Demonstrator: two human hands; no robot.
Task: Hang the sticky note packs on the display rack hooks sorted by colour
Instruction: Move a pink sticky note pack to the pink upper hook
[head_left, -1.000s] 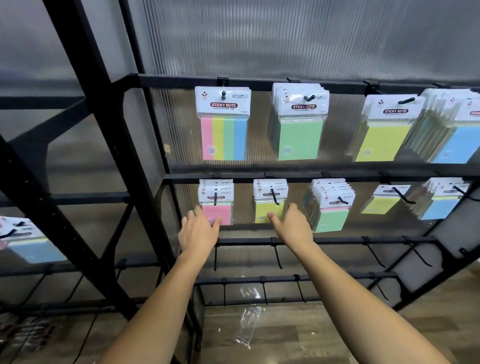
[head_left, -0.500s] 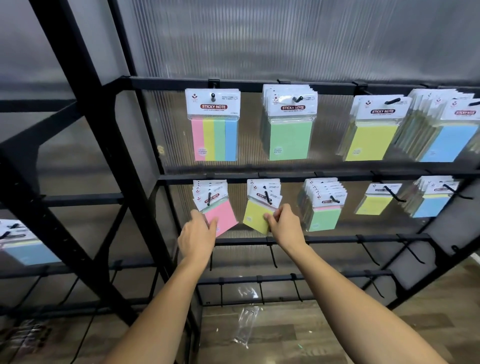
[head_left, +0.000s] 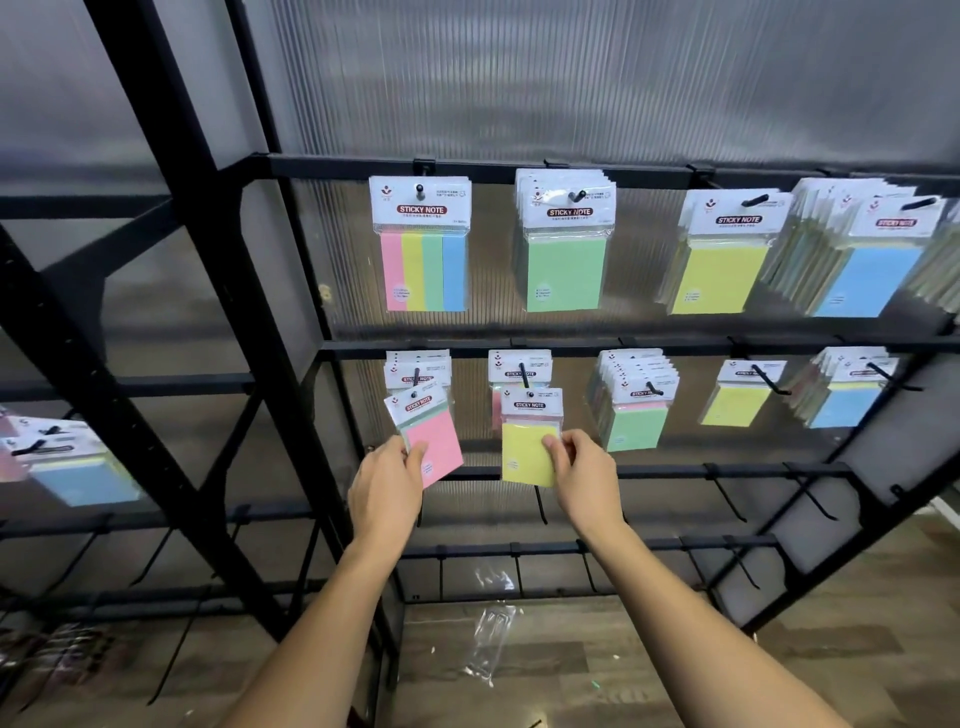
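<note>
Left hand (head_left: 385, 491) pinches the pink pack (head_left: 427, 437) at its lower left edge, grip clamped tight, pack tilted and off its hook. Right hand (head_left: 584, 480) pinches the yellow pack (head_left: 529, 441) by its right edge, grip clamped too, upright, its header level with the hook (head_left: 523, 375) on the display rack (head_left: 571, 345). White "STICKY NOTE" headers top both, clear wrap catching light.

a black display rack (head_left: 519, 345) carries rows of hooks. the top row holds a multicolour pack (head_left: 423, 249), green packs (head_left: 565, 244), yellow packs (head_left: 722, 260) and blue packs (head_left: 867, 260). a clear wrapper (head_left: 491, 644) lies on the wooden floor (head_left: 779, 670).
</note>
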